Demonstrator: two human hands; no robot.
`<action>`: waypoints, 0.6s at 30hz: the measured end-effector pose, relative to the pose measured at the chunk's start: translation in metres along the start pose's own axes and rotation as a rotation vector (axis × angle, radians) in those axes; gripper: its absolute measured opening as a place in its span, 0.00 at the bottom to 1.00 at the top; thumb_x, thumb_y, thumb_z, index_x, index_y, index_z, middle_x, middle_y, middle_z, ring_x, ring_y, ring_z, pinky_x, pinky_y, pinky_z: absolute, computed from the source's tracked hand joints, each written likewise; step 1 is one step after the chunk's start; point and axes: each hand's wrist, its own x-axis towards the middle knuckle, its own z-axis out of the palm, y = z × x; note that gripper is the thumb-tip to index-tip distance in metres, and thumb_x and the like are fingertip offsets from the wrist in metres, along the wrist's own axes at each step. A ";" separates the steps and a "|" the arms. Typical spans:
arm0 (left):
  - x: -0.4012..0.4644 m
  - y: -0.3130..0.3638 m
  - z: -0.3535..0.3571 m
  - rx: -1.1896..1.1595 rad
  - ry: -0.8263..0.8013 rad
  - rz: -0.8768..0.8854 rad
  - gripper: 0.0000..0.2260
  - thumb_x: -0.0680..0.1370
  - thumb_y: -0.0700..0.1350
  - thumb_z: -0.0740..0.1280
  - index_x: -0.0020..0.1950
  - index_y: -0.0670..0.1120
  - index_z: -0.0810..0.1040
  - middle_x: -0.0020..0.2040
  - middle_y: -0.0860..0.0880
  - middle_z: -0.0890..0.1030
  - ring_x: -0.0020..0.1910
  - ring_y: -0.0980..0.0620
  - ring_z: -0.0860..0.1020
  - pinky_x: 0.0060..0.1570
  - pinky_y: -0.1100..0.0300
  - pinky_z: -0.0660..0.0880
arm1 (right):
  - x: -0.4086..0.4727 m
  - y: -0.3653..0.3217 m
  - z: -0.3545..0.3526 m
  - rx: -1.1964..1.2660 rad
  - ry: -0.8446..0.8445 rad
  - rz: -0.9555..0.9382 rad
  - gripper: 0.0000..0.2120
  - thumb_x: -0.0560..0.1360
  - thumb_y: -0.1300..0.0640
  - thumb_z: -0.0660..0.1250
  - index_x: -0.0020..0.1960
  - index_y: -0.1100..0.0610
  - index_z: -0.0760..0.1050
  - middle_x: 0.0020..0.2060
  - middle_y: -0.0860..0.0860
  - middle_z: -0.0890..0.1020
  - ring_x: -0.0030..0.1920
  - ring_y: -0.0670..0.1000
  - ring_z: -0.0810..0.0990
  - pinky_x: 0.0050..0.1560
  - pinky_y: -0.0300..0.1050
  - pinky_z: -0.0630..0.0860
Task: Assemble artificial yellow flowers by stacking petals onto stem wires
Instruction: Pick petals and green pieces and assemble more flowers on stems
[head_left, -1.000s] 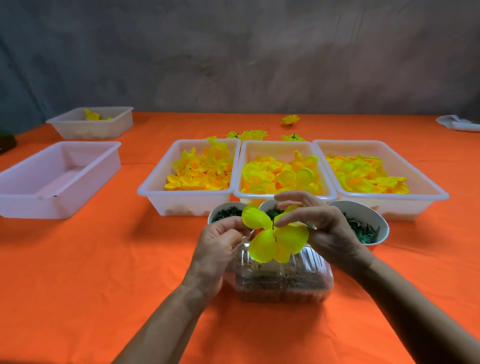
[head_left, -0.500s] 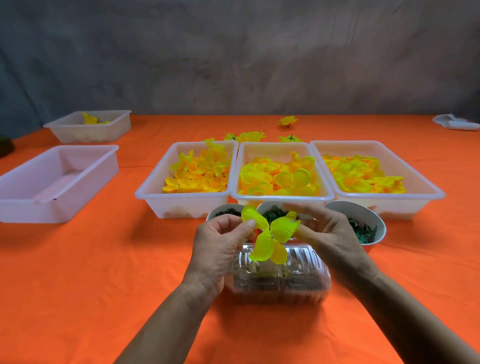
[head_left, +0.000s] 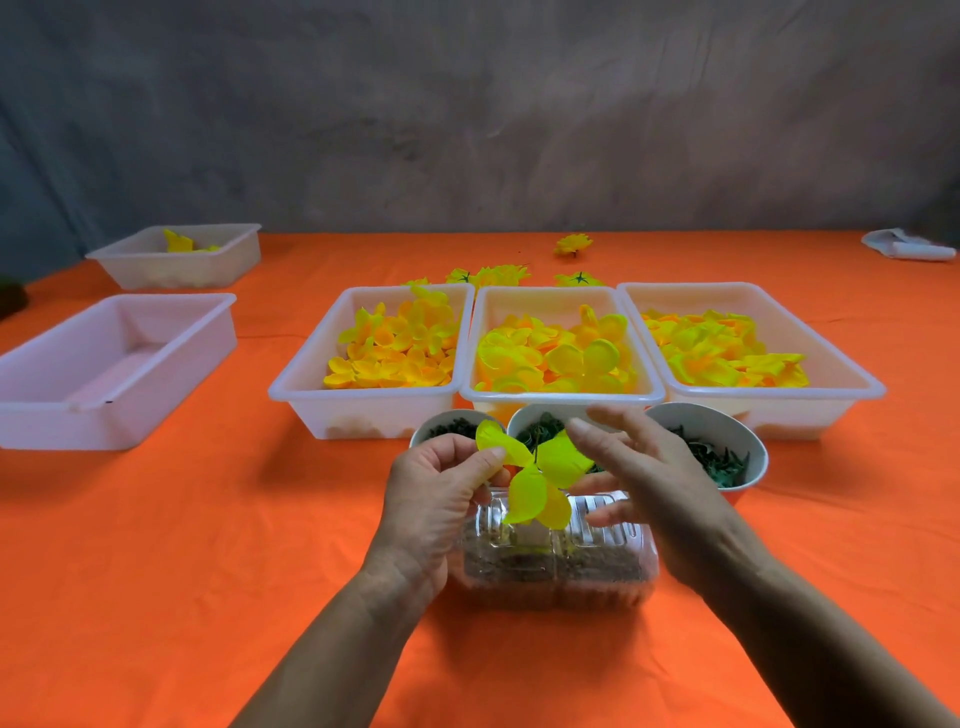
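Observation:
A bright yellow petal layer hangs above a clear plastic container near the table's front. My left hand pinches its upper-left petal between thumb and fingers. Just right of the petals my right hand is spread with straight fingers and holds nothing. Three white trays hold loose yellow petals: left tray, middle tray, right tray. Any stem wire under the petals is hidden.
Three small bowls of dark green parts stand between the trays and my hands. An empty pink-white tray and a smaller tray sit at the left. Finished yellow flowers lie behind the trays. A white cloth lies far right.
My right hand has let go of the petal layer and opened, drawing slightly away to the right. My left hand keeps its pinch on the petals.

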 end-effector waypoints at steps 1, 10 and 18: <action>0.000 0.000 0.001 -0.009 0.001 -0.018 0.08 0.73 0.37 0.70 0.33 0.44 0.79 0.29 0.47 0.79 0.29 0.53 0.72 0.34 0.59 0.70 | -0.001 -0.002 0.001 -0.021 0.005 -0.005 0.24 0.59 0.37 0.67 0.52 0.45 0.74 0.49 0.48 0.79 0.38 0.48 0.84 0.29 0.39 0.74; -0.001 0.004 0.004 0.024 -0.043 -0.034 0.06 0.72 0.38 0.71 0.35 0.44 0.79 0.33 0.46 0.81 0.30 0.54 0.76 0.35 0.60 0.73 | 0.009 0.000 0.004 -0.124 0.007 0.019 0.18 0.71 0.57 0.72 0.59 0.51 0.74 0.40 0.53 0.82 0.30 0.46 0.82 0.23 0.37 0.70; 0.004 0.003 0.009 -0.040 -0.044 -0.056 0.06 0.71 0.34 0.71 0.47 0.39 0.78 0.39 0.41 0.82 0.38 0.44 0.78 0.43 0.49 0.75 | 0.015 -0.004 0.007 -0.116 -0.006 0.067 0.17 0.71 0.64 0.71 0.57 0.51 0.75 0.37 0.51 0.80 0.36 0.47 0.79 0.24 0.36 0.71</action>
